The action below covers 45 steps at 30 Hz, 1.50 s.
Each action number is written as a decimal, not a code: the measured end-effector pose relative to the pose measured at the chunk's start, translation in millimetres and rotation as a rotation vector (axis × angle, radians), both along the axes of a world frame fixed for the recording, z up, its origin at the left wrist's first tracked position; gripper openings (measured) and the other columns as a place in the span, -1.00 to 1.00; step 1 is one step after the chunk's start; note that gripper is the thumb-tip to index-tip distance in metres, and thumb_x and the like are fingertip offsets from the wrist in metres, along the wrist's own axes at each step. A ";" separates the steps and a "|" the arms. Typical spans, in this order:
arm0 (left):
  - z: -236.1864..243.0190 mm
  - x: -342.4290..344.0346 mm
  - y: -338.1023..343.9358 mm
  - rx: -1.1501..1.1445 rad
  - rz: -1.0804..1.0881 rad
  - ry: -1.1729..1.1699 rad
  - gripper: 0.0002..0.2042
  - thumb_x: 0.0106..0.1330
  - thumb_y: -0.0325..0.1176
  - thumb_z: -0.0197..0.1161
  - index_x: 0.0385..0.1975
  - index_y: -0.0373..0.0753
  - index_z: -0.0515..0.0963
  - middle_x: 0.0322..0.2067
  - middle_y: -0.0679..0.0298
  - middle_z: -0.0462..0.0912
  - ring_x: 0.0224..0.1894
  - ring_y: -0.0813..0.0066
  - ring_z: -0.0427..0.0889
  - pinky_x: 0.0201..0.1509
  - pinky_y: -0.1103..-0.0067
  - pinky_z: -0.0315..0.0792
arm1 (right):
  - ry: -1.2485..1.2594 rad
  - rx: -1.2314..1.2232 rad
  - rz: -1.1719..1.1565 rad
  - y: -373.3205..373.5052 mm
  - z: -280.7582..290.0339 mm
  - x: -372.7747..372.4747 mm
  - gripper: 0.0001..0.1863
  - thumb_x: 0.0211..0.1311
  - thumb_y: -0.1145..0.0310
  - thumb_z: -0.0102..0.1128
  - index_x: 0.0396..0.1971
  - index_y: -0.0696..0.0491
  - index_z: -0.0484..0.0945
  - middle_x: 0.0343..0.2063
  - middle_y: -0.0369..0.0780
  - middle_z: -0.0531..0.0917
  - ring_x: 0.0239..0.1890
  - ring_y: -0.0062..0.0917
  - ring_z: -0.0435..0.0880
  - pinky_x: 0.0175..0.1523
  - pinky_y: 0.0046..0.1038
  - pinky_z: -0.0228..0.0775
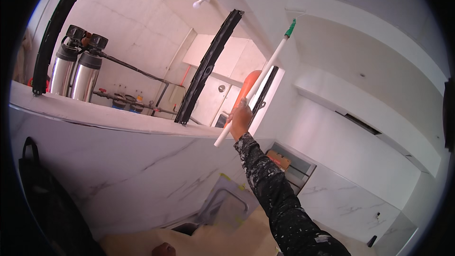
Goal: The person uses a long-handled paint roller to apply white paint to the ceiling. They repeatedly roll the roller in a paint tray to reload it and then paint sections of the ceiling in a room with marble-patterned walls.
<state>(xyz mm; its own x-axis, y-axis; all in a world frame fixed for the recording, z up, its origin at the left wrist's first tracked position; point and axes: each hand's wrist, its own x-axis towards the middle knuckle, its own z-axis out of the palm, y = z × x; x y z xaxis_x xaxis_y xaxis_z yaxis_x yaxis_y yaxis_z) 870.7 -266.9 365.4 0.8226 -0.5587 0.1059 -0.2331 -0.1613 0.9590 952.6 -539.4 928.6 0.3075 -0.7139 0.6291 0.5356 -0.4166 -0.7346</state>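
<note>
My right hand [241, 117], at the end of a paint-spattered dark sleeve, is closed on a long white pole [270, 65] held up at a slant. A green fitting [290, 28] tops the pole. An orange object [248, 84] lies directly behind the pole by my hand; whether I touch it is unclear. At the bottom edge, part of my left hand [163, 250] shows, too little to tell what it holds.
A ledge [95, 111] has black upright rails [208, 66] and steel filter cylinders [87, 76] behind it. Below are a black bag [47, 189], a sink [220, 196] and a tan-covered counter [128, 239]. A cardboard box [277, 160] sits in a recess.
</note>
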 end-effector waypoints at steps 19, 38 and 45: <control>12.0 -8.7 1.7 0.202 0.112 -0.357 -0.77 0.32 -0.20 0.14 -0.38 -0.21 0.61 -0.43 0.05 0.67 -0.41 0.01 0.62 -0.30 0.25 0.48 | -0.012 -0.027 0.117 9.0 38.3 -9.1 -0.60 0.50 -0.03 -0.12 -0.43 -0.02 0.28 -0.76 -0.35 0.25 -0.82 -0.57 0.22 -0.72 -0.42 0.16; 10.4 -3.9 -3.3 0.251 0.093 -0.343 -0.73 0.33 -0.16 0.12 -0.34 -0.25 0.61 -0.38 0.03 0.68 -0.38 0.00 0.62 -0.26 0.24 0.49 | -0.132 -0.034 0.089 27.0 43.7 -1.3 -0.56 0.47 0.01 -0.07 -0.44 0.10 0.35 -0.75 -0.31 0.27 -0.87 -0.54 0.22 -0.78 -0.45 0.15; 25.5 -6.8 0.7 0.327 0.046 -0.276 -0.70 0.32 -0.15 0.09 -0.24 -0.22 0.64 -0.29 -0.01 0.70 -0.27 -0.04 0.65 -0.17 0.19 0.51 | -0.145 -0.070 0.137 0.4 129.8 -29.2 -0.58 0.47 0.03 -0.02 -0.49 0.05 0.34 -0.78 -0.31 0.29 -0.85 -0.51 0.27 -0.72 -0.41 0.24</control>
<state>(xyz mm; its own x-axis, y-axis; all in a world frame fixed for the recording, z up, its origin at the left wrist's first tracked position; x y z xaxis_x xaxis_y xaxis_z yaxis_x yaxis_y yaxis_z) 863.9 -266.2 390.9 0.8129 -0.5631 0.1487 -0.4594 -0.4629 0.7581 923.3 -539.0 1058.4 0.3017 -0.6244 0.7205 0.6886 -0.3799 -0.6176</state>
